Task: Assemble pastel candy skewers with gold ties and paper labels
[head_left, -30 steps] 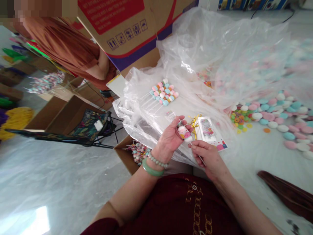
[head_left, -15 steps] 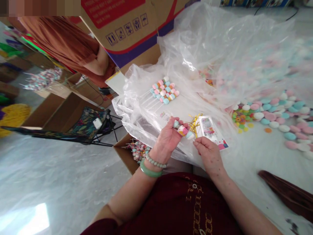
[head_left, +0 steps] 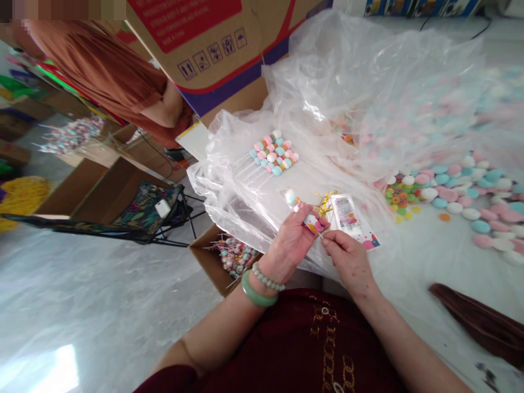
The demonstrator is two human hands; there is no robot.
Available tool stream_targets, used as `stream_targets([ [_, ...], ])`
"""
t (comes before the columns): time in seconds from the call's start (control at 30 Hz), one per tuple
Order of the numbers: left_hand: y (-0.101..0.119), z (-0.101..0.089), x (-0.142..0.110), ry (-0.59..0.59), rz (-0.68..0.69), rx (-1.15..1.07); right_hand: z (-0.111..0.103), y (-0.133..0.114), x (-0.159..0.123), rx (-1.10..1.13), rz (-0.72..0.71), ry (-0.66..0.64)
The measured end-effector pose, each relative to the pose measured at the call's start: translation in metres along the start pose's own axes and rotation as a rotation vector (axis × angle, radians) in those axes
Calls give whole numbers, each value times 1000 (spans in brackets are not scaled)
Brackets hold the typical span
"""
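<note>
Pastel candy skewer (head_left: 310, 222), pink and white with a mint-blue ball at the tip, and it's right there in the left hand (head_left: 291, 240), held in a closed grip! The right hand (head_left: 347, 256) is in tight beside it, its grip pinched around the thin stick. Just beyond lie gold twist ties (head_left: 325, 203) and a printed card (head_left: 347, 218) on clear plastic sheeting (head_left: 229, 185). Farther up sits a cluster of pastel skewers (head_left: 275, 153); more fill a cardboard box (head_left: 208, 262) below the sheeting's edge, and a co-worker's orange sleeve (head_left: 102, 71) hangs top left!
</note>
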State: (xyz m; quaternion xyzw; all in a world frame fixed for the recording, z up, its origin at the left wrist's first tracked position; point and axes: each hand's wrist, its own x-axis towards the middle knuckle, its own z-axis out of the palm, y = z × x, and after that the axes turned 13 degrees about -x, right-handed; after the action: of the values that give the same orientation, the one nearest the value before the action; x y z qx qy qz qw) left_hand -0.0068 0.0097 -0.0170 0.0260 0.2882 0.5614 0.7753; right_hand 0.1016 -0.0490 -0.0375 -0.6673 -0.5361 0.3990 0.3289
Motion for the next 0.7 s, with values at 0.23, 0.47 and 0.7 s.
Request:
stream_targets([
  [0.23,6,-10,2,-23,24,408,5,1,2,-109,-18,151],
  [0.47,4,-14,-1,-28,-264,331,3,-5,2,-250,-140,201],
  [0.7,7,-16,-11,-19,-359,234,0,3,4,-314,-406,203],
])
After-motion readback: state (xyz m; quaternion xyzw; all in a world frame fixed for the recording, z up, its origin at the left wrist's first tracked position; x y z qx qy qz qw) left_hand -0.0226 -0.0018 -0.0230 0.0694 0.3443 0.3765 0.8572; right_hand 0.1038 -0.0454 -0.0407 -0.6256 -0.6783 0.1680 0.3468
